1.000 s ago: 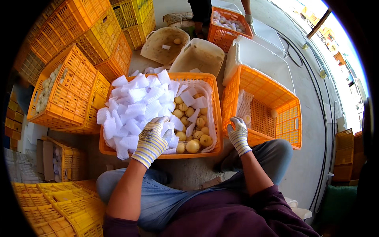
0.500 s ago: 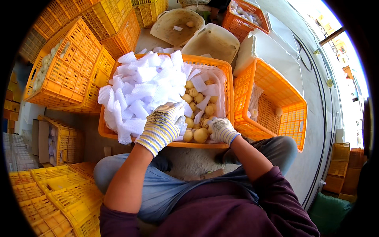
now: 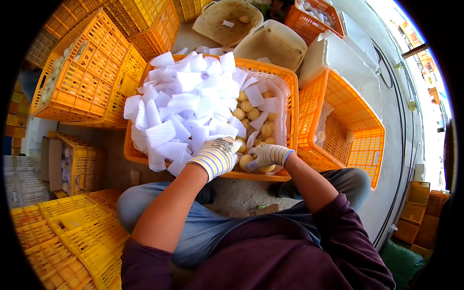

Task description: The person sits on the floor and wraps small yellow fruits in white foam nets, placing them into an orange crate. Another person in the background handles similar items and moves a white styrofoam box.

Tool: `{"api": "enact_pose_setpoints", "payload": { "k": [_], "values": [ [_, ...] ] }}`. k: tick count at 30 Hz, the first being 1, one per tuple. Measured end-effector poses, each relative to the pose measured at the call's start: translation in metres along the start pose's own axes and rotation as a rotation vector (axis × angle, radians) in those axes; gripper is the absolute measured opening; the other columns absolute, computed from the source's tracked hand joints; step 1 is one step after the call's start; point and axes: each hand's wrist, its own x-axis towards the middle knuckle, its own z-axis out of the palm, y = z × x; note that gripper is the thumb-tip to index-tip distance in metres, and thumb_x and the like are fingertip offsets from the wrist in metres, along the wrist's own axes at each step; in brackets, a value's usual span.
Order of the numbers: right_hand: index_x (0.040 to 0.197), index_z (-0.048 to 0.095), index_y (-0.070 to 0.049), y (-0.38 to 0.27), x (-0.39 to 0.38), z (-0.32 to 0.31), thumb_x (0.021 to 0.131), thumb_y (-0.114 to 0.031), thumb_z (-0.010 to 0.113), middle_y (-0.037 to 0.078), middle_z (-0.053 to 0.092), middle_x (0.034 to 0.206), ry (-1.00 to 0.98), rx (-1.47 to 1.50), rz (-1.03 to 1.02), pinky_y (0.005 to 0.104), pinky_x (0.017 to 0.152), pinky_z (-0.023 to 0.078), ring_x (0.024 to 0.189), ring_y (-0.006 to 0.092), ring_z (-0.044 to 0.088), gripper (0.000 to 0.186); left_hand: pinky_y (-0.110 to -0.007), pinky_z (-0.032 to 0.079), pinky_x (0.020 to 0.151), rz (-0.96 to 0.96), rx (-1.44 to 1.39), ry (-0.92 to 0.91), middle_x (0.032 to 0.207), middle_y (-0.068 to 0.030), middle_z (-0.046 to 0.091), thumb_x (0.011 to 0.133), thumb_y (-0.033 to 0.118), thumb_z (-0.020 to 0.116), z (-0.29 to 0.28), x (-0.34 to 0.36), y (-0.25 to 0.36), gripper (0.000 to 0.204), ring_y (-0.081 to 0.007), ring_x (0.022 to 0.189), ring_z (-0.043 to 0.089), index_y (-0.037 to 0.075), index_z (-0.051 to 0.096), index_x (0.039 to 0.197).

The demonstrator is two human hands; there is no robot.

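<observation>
We see a grey floor running along the rt. side, w/ a bright daylight opening at upper rt., partly crossed by a dark bar; at lower rt. we note a green bundle near stacked crates, & at lower lt. yellow crates

Before me stands one crate; inside, foam sleeves lie at the left, fruits at the right. A second crate is to its right. Behind it are two tubs.
</observation>
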Motion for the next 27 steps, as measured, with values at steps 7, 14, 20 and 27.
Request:
{"api": "enact_pose_setpoints", "payload": {
  "k": [7, 14, 20, 27],
  "values": [
    [0.119, 0.064, -0.004, 0.017, 0.015, 0.005, 0.071, -0.059, 0.072, 0.019, 0.067, 0.114, 0.001, 0.018, -0.114, 0.0384, 0.093, 0.047, 0.108, 0.034, 0.062, 0.074, -0.043, 0.054, 0.086, 0.101, 0.348, -0.244, 0.109, -0.0148, 0.067, 0.089, 0.015, 0.056, 0.052, 0.031, -0.009, 0.024, -0.0325, 0.103, 0.065, 0.009, 0.068, 0.109],
    [0.134, 0.054, -0.008, 0.021, -0.007, 0.014, 0.072, -0.051, 0.074, 0.02, 0.065, 0.118, 0.113, 0.164, -0.106, 0.0393, 0.093, 0.048, 0.109, 0.0361, 0.062, 0.078, -0.038, 0.054, 0.082, 0.026, 0.579, -0.346, 0.105, -0.0056, 0.072, 0.093, 0.017, 0.05, 0.085, 0.059, -0.005, 0.025, -0.0224, 0.103, 0.067, 0.017, 0.072, 0.105],
    [0.132, 0.055, -0.01, 0.034, -0.015, 0.032, 0.071, -0.034, 0.077, 0.019, 0.067, 0.111, 0.308, 0.253, -0.25, 0.0401, 0.091, 0.049, 0.105, 0.0363, 0.063, 0.069, -0.042, 0.049, 0.094, -0.07, 0.226, -0.454, 0.113, -0.0177, 0.067, 0.08, 0.035, 0.059, 0.044, 0.048, 0.003, 0.047, -0.0333, 0.107, 0.063, 0.01, 0.064, 0.119],
    [0.134, 0.054, -0.014, 0.029, -0.028, 0.026, 0.072, -0.03, 0.076, 0.019, 0.065, 0.116, 0.248, 0.337, -0.254, 0.0393, 0.091, 0.048, 0.108, 0.0346, 0.061, 0.068, -0.039, 0.045, 0.1, -0.134, -0.012, -0.512, 0.122, -0.0204, 0.063, 0.081, 0.038, 0.058, 0.035, 0.043, 0.0, 0.058, -0.0356, 0.116, 0.059, 0.009, 0.057, 0.131]
  ]
}}
